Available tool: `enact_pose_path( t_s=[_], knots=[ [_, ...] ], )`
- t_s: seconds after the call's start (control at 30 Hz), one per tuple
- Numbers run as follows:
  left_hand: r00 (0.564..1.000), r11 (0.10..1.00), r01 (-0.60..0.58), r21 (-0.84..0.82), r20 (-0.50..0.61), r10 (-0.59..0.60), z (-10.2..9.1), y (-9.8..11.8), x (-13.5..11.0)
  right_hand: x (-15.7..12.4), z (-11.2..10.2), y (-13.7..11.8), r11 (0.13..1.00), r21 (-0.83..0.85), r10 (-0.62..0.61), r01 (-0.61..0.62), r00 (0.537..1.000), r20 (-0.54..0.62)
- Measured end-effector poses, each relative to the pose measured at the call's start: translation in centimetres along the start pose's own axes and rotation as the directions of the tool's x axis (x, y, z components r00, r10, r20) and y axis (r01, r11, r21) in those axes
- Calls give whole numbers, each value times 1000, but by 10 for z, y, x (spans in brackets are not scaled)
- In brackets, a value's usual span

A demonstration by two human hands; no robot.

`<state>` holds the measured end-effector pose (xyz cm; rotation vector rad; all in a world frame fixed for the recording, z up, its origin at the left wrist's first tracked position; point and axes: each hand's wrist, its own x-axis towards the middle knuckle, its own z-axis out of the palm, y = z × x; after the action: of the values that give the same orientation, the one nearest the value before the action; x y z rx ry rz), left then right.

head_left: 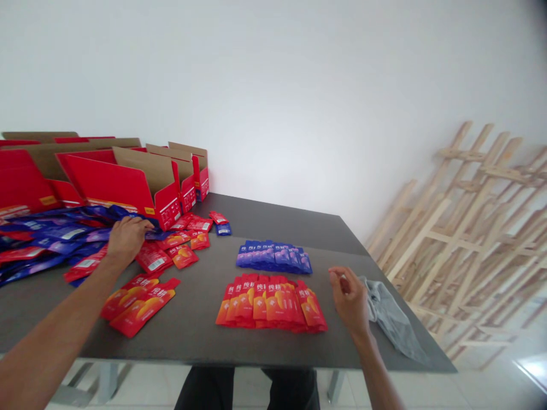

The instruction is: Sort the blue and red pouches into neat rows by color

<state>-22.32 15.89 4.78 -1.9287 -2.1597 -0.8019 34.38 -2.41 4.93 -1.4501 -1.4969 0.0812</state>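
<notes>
My left hand [128,238] reaches over the heap at the left, its fingers bent down and closed on a blue pouch [158,233]. Part of that pouch is hidden under the hand. On the right, my right hand [350,299] hovers over the table with its fingers curled in and nothing visible in them. Left of it lies a fanned row of red pouches [273,302] with orange fruit prints. Behind that row is a fanned row of blue pouches [273,256]. A few red pouches [143,307] overlap near my left forearm.
Open red cardboard boxes [115,176] stand along the table's back left. A mixed heap of blue and red pouches [55,236] spreads before them. A grey cloth [391,319] lies by the right edge of the dark table [196,336]. Wooden frames [461,239] lean at the right.
</notes>
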Motion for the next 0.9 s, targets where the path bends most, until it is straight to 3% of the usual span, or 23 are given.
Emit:
enact_pose_path(
  t_s=[0.13,0.2,0.23,0.27,0.33,0.43,0.5,0.57,0.67,0.77,0.83,0.9],
  knots=[
    [998,998,7,-62,-56,-10,-10,29,0,-11,8,-10,997,74,12,-13,1000,17],
    [987,974,23,-227,-148,-58,-16,57,-3,-18,16,-19,986,160,46,-55,997,60],
    [977,920,43,-390,-175,-120,-18,75,-7,-22,21,-24,972,216,75,-94,993,95],
    [966,820,64,-569,-172,-195,-19,95,-12,-26,27,-29,950,278,106,-142,984,140],
    [952,455,152,-878,6,-307,-17,137,-28,-33,40,-40,884,396,160,-248,957,242],
    [954,197,232,-953,183,-239,-5,198,-62,-38,61,-55,769,508,185,-388,896,404],
    [941,-31,314,-949,316,-122,5,231,-90,-38,73,-64,707,548,174,-447,861,478],
    [926,-150,373,-916,378,-2,13,256,-119,-37,81,-72,658,589,167,-469,854,493],
    [933,-111,356,-928,345,106,18,282,-157,-35,87,-80,587,662,217,-466,878,426],
    [974,109,194,-975,204,96,17,294,-184,-31,82,-81,473,741,327,-476,876,354],
    [993,262,2,-965,34,117,14,295,-195,-29,73,-79,353,753,349,-555,825,445],
    [955,303,-267,-915,-208,212,10,293,-202,-27,60,-76,216,690,290,-691,720,630]
  ],
)
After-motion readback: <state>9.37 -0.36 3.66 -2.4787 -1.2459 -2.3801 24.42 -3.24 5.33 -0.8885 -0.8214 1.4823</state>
